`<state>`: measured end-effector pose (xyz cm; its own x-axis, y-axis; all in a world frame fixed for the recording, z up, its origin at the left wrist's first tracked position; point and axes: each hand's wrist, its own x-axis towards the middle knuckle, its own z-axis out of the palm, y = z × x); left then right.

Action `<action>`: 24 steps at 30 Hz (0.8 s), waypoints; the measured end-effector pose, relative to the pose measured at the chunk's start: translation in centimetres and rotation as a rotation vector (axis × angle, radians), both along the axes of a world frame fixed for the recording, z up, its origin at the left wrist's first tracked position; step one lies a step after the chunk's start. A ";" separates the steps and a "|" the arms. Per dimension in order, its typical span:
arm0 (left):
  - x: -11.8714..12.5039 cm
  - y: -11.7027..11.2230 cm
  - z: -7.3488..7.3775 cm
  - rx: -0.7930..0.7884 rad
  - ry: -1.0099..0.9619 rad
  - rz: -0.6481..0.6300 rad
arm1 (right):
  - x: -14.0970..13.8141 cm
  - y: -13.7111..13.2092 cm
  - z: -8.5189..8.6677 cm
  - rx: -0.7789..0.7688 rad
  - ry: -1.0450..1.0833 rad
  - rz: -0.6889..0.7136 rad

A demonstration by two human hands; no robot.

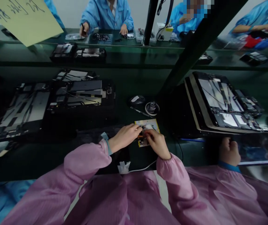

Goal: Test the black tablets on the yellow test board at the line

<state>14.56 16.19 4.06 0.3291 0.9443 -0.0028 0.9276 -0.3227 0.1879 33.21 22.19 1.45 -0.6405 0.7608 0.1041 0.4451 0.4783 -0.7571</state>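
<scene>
Both my hands meet over a small yellow sheet of parts (153,124) lying on the dark green bench in front of me. My left hand (124,137) rests at its left edge with fingertips pinched on the sheet. My right hand (156,143) covers the sheet's lower half, fingers curled and pinching a small pale piece (148,127) on it. Both sleeves are pink. What lies under my right hand is hidden.
Opened device chassis trays (77,93) lie to the left, a stack of them (222,103) to the right. A round tape roll (152,108) and a dark mouse-like object (136,100) sit beyond the sheet. A neighbour's hand (229,151) is at right. Workers in blue sit across.
</scene>
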 end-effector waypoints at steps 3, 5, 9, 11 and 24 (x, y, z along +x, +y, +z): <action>0.4 0.6 0.2 0.027 0.004 -0.013 | 0.8 -0.1 -0.3 0.037 -0.040 0.065; 0.5 0.7 0.2 0.025 -0.005 0.001 | 1.4 -0.1 -0.4 0.086 -0.087 0.109; 0.0 0.1 -0.2 -0.022 -0.032 0.005 | 1.3 -0.1 -0.4 0.271 -0.190 0.177; -0.5 -0.5 -0.5 -0.042 -0.020 -0.008 | 0.7 -0.3 -0.5 0.316 -0.212 0.195; -1.2 -2.0 -2.0 -0.023 -0.056 0.002 | 0.3 -2.0 -1.5 0.339 -0.122 0.159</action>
